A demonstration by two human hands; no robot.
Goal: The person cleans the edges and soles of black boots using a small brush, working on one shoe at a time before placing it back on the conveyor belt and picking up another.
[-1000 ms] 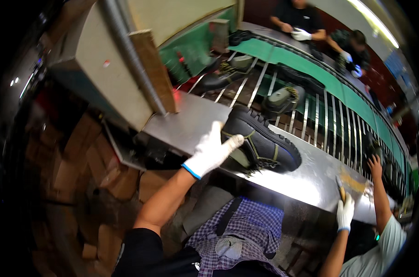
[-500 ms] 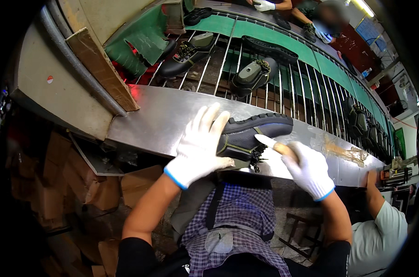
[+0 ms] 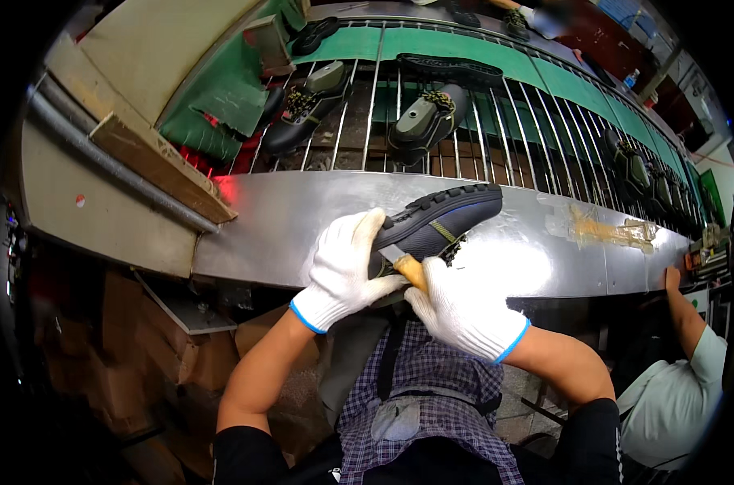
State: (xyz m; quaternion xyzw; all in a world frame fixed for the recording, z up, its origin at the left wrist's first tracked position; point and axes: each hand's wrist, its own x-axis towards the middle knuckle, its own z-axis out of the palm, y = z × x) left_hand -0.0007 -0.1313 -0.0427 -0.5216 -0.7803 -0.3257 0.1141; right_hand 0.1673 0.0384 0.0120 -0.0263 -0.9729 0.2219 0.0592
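Observation:
A black work shoe (image 3: 462, 214) with a thick lugged sole and a yellow-green stitched band lies tilted on its side at the metal ledge, sole edge facing away from me. My left hand (image 3: 339, 263), in a white knit glove, grips its heel end, fingers over the top and thumb underneath. My right hand (image 3: 468, 315), gloved alike, is closed around the wooden handle of a short flat-bladed knife (image 3: 411, 272). The blade rests against the shoe's side near the heel, just below the sole edge and close to my left fingers. Part of the laces shows beneath the shoe.
Beyond the metal ledge (image 3: 278, 230), a rack of metal bars (image 3: 508, 153) carries several shoes, among them one with a grey-green last (image 3: 422, 115). A loose black sole (image 3: 452, 69) lies farther back. A wooden board (image 3: 161, 170) stands left; another person's arm (image 3: 685, 311) reaches in from the right.
My right hand with the knife has moved left along the shoe, from near the toe end to the heel. The shoe has tipped a little, and the view has shifted.

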